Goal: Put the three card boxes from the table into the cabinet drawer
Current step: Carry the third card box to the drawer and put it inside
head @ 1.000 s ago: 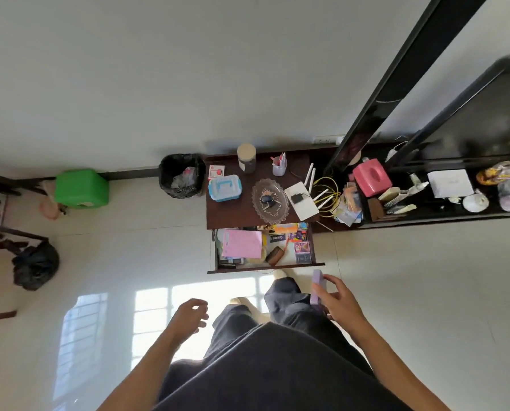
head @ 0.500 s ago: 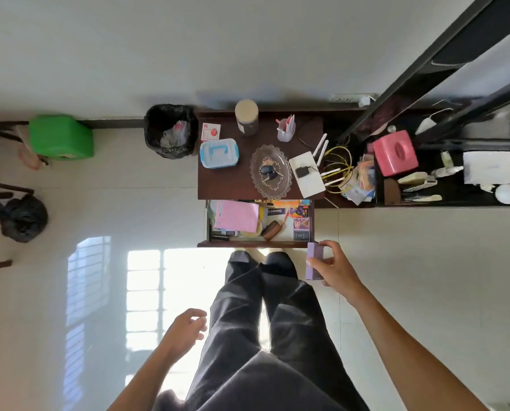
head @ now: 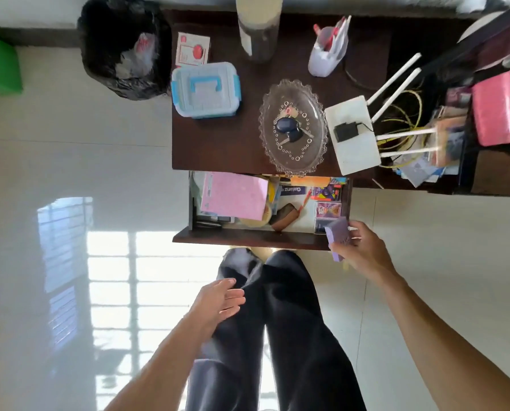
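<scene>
My right hand [head: 362, 252] grips a purple card box [head: 338, 236] at the front right corner of the open cabinet drawer [head: 247, 240]. The box hangs over the drawer's front edge, tilted. Two other card boxes [head: 327, 209] with purple and orange prints lie flat along the drawer's right side. The drawer also holds a pink paper pad [head: 233, 195], a brown pouch [head: 284, 216] and papers. My left hand [head: 218, 301] is open and empty, low beside my left leg, apart from the drawer.
The dark cabinet top [head: 218, 143] carries a blue-lidded plastic box [head: 206, 89], a glass dish [head: 292, 127] with keys, a white router [head: 353, 134], a pen cup [head: 327, 54] and a jar [head: 258, 28]. A black bin [head: 126, 46] stands to the left. A pink box [head: 501, 108] sits on the shelf to the right.
I have stepped up to the cabinet and the view has closed in. My right hand has carried the purple card box forward to the drawer's right front corner. My left hand has opened.
</scene>
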`<state>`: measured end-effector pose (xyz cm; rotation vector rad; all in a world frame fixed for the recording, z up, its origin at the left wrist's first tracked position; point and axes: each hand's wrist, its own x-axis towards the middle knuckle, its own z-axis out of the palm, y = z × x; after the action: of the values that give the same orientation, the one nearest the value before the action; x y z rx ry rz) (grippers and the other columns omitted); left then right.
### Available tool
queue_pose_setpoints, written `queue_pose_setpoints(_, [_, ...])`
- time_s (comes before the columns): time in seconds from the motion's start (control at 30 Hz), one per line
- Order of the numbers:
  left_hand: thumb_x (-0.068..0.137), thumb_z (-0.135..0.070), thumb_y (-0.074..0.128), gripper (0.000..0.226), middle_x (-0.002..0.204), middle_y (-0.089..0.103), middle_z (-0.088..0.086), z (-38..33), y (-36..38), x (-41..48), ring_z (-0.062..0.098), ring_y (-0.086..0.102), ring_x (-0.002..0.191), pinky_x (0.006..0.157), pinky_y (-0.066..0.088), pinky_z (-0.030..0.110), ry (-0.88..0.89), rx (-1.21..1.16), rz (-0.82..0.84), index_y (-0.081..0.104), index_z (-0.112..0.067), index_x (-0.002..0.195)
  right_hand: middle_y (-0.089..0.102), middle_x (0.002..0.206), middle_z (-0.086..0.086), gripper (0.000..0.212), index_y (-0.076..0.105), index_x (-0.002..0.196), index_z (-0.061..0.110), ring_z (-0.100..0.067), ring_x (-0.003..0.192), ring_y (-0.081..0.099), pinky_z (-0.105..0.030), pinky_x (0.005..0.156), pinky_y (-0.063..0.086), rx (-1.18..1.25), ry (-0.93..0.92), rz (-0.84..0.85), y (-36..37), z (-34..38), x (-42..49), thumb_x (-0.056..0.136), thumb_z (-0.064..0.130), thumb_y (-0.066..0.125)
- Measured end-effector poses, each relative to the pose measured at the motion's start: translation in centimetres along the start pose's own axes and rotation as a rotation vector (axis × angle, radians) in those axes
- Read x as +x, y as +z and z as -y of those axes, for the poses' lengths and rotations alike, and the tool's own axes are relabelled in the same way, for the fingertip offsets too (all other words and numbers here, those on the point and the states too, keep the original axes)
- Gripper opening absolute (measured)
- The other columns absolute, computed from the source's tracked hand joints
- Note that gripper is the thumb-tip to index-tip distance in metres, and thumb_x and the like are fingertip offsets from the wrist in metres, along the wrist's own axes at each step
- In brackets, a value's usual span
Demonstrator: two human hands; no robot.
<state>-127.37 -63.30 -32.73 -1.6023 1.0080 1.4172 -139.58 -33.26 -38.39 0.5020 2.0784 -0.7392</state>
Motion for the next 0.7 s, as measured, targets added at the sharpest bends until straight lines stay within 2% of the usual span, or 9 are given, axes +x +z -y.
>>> queue_pose_setpoints(0.07, [0.099,-0.011,0.051,0.016,0.108,0.066,0.024,-0.9,0.5,4.0,0.037,0.063,0.103,0.092,0.051,0.041,-0.025,-0.117,-0.015,0.06,-0.002,0.109,0.066,0.133,0.001,0.07,0.049,0.139,0.031,-0.016,0.104,0.065,-0.029,0.076,0.055,-0.018,-0.015,-0.009,1.9,-1.1,3.2,0.079,0.04,0.084])
queue_pose_setpoints(0.17, [0.099,-0.004,0.049,0.012,0.099,0.059,0.023,-2.1,1.0,10.0,0.035,0.061,0.092,0.085,0.052,0.039,-0.022,-0.269,0.002,0.058,-0.005,0.091,0.063,0.135,0.001,0.074,0.048,0.139,0.032,-0.015,0.111,0.061,-0.031,0.081,0.055,-0.116,-0.056,-0.031,4.2,-2.3,7.7,0.077,0.034,0.086])
queue_pose_setpoints(0.3, [0.101,-0.016,0.048,0.01,0.121,0.052,0.027,-3.8,1.5,16.8,0.043,0.053,0.114,0.109,0.042,0.046,-0.021,-0.475,-0.043,0.056,-0.011,0.1,0.059,0.136,-0.001,0.072,0.048,0.137,0.029,-0.02,0.119,0.059,-0.04,0.09,0.055,-0.329,-0.132,-0.01,6.1,-3.7,12.1,0.076,0.028,0.087])
queue_pose_setpoints(0.37, [0.102,-0.02,0.047,0.014,0.123,0.056,0.024,-4.5,1.8,19.2,0.037,0.06,0.106,0.1,0.052,0.04,-0.023,-0.457,-0.14,0.052,-0.01,0.111,0.06,0.137,-0.003,0.072,0.048,0.138,0.025,-0.025,0.119,0.061,-0.041,0.09,0.055,-0.492,-0.182,0.006,6.8,-4.2,13.7,0.076,0.026,0.086])
queue_pose_setpoints(0.4, [0.103,-0.017,0.046,0.013,0.116,0.059,0.022,-4.6,2.0,20.2,0.03,0.066,0.092,0.083,0.059,0.033,-0.023,-0.433,-0.186,0.052,-0.008,0.109,0.059,0.137,-0.004,0.072,0.048,0.137,0.024,-0.027,0.12,0.062,-0.043,0.091,0.055,-0.57,-0.2,0.022,7.1,-4.5,14.3,0.077,0.025,0.086])
queue_pose_setpoints(0.47, [0.104,-0.011,0.04,0.019,0.093,0.06,0.017,-4.3,2.2,21.7,0.019,0.065,0.064,0.05,0.058,0.022,-0.033,-0.38,-0.247,0.051,-0.006,0.09,0.057,0.139,-0.005,0.072,0.045,0.137,0.025,-0.03,0.119,0.063,-0.045,0.092,0.056,-0.699,-0.208,0.055,7.7,-5.0,15.3,0.077,0.024,0.084])
queue_pose_setpoints(0.5, [0.104,-0.009,0.04,0.025,0.085,0.058,0.014,-4.1,2.1,22.4,0.018,0.061,0.062,0.045,0.055,0.021,-0.036,-0.361,-0.261,0.049,-0.007,0.082,0.057,0.14,-0.006,0.073,0.043,0.139,0.025,-0.03,0.118,0.064,-0.046,0.093,0.056,-0.76,-0.207,0.067,8.0,-5.3,15.8,0.077,0.024,0.083])
queue_pose_setpoints(0.6, [0.103,-0.007,0.042,0.024,0.084,0.059,0.015,-3.5,1.6,23.5,0.022,0.063,0.067,0.057,0.056,0.026,-0.023,-0.321,-0.254,0.049,-0.004,0.08,0.057,0.137,-0.006,0.076,0.04,0.142,0.024,-0.03,0.112,0.066,-0.044,0.089,0.058,-0.961,-0.233,0.062,8.9,-5.8,17.0,0.079,0.023,0.081])
queue_pose_setpoints(0.7, [0.101,-0.004,0.045,0.013,0.092,0.062,0.023,-3.7,1.1,23.9,0.024,0.07,0.058,0.06,0.057,0.032,-0.004,-0.297,-0.238,0.053,0.002,0.093,0.055,0.138,-0.009,0.07,0.041,0.144,0.022,-0.032,0.117,0.062,-0.044,0.09,0.058,-1.036,-0.268,0.034,9.7,-6.1,17.9,0.084,0.015,0.076])
